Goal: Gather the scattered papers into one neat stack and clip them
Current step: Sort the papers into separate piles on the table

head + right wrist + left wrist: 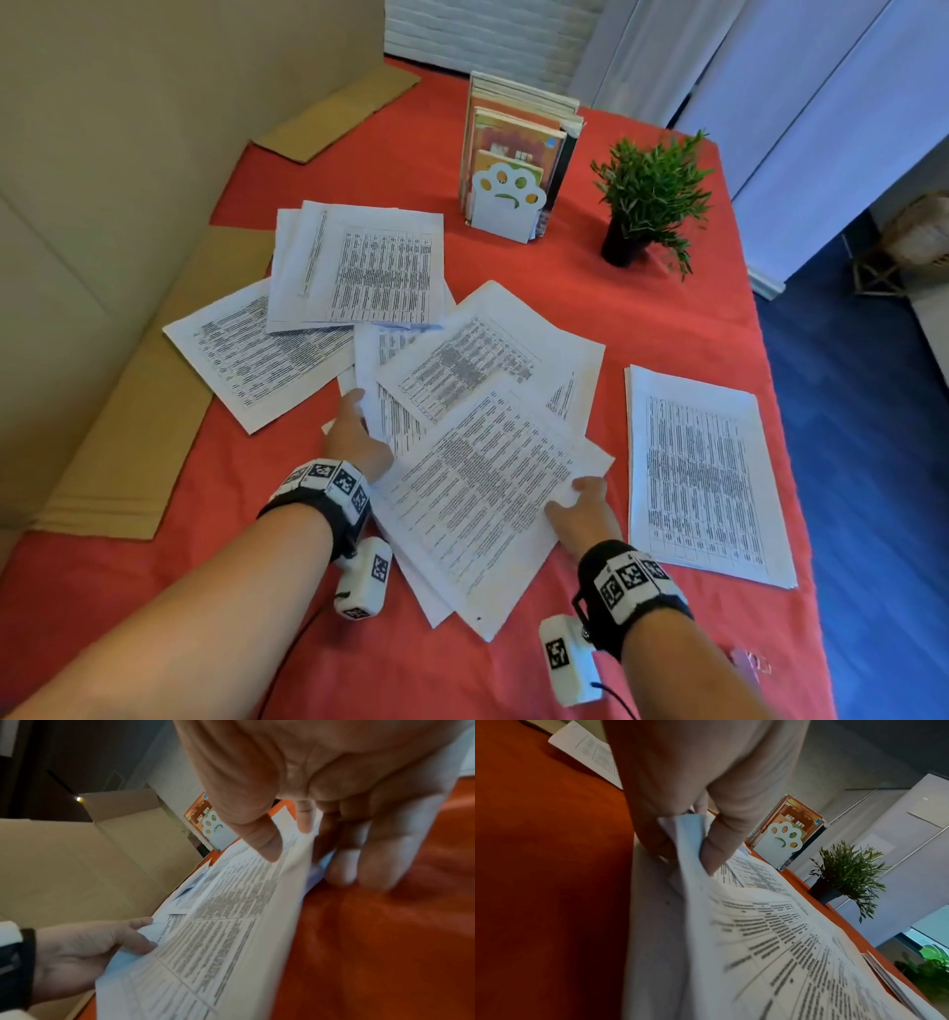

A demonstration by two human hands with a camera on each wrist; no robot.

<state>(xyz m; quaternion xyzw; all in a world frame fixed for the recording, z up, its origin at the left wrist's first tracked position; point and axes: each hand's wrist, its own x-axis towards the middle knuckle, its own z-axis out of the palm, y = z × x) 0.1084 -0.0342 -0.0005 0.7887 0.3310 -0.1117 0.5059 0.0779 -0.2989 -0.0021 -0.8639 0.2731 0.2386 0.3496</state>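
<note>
Both hands, left hand (355,441) and right hand (580,506), are pinching the fanned white printed sheets (477,493); squaring edges before lifting seems wise.

A red tablecloth (642,329) fills the middle of the head view. Flattened cardboard (128,452) lies along its left edge, against a beige wall (154,128) at upper left. Blue floor (873,462) runs down the right side, below pale closet doors (801,103) at upper right. A wicker basket (919,231) stands at the far right.
</note>
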